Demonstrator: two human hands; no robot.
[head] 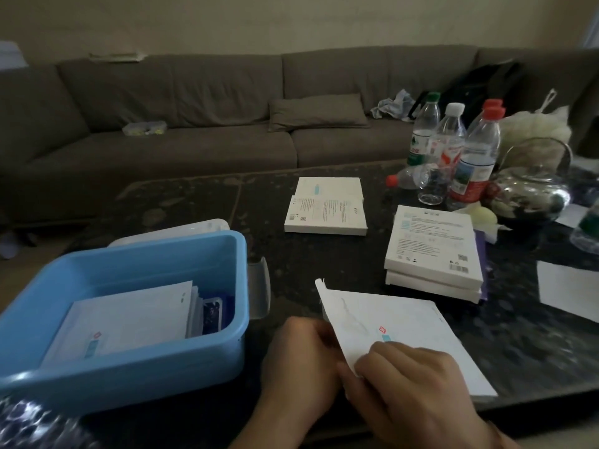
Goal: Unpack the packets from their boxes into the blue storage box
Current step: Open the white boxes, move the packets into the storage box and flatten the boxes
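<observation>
At my dark coffee table (324, 260), the blue storage box (136, 361) on my left already holds white packets (129, 319). Two stacked boxes (434, 254) wait beyond. Both my hands pinch the opened box (405, 325) at its near corner: left hand (301, 348) underneath, right hand (408, 380) on top. It looks light, thin card, easily bent; I'd grip the edges.

Dim, soft indoor light is leaving the sofa (194, 102) murky. The wide lens is bending the edges, and the lower left corner is smearing into blur.
</observation>
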